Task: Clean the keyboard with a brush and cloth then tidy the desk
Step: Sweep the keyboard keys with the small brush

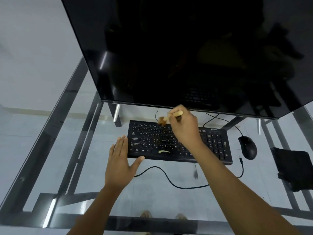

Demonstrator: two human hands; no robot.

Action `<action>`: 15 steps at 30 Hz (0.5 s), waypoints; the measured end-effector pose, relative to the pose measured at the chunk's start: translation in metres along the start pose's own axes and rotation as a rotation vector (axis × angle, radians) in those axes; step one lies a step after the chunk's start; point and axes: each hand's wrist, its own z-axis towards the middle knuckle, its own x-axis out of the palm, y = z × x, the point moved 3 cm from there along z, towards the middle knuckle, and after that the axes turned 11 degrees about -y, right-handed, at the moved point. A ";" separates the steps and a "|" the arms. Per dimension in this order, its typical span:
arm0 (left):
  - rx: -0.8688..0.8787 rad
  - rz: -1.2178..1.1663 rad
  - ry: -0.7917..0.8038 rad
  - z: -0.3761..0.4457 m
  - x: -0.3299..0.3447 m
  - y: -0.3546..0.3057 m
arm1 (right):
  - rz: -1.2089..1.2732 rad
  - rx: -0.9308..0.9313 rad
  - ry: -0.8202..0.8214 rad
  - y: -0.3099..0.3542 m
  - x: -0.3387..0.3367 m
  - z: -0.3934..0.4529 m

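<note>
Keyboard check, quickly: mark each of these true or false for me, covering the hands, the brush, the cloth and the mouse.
1. The right hand holds the brush over the keyboard. True.
2. The left hand grips the cloth. False: it lies flat at the keyboard's left end; the cloth sits far right.
3. The mouse is left of the keyboard. False: right.
4. The monitor is dark. True.

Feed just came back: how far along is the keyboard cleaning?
Early. Nothing looks finished: debris lies on the keyboard. In hand: the right hand holds the brush at the top rows; the left hand rests flat at the keyboard's left edge. Left: wiping with the black cloth lying at right, then tidying.
</note>
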 end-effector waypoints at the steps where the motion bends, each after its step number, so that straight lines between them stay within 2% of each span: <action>1: 0.000 0.003 -0.012 0.000 -0.001 0.000 | 0.004 0.040 0.085 0.001 0.004 0.000; 2: -0.002 0.009 -0.019 -0.001 -0.001 0.002 | -0.013 0.059 0.189 0.003 0.010 -0.002; 3: -0.006 0.013 -0.025 -0.002 -0.001 0.002 | -0.073 0.030 0.226 0.006 0.013 -0.004; 6: -0.007 0.003 -0.035 -0.002 -0.001 0.000 | -0.055 0.007 0.040 0.008 0.007 0.002; 8: -0.002 -0.004 -0.054 -0.001 -0.002 0.000 | -0.011 0.074 0.136 0.009 0.012 0.004; 10: 0.003 -0.009 -0.067 -0.002 -0.003 0.000 | -0.090 0.057 0.257 0.013 0.020 0.002; 13: 0.003 -0.025 -0.091 -0.002 -0.003 0.000 | -0.066 -0.017 0.064 0.026 0.021 0.010; 15: -0.002 -0.032 -0.108 -0.001 -0.003 0.000 | -0.032 -0.035 0.119 0.032 0.030 0.014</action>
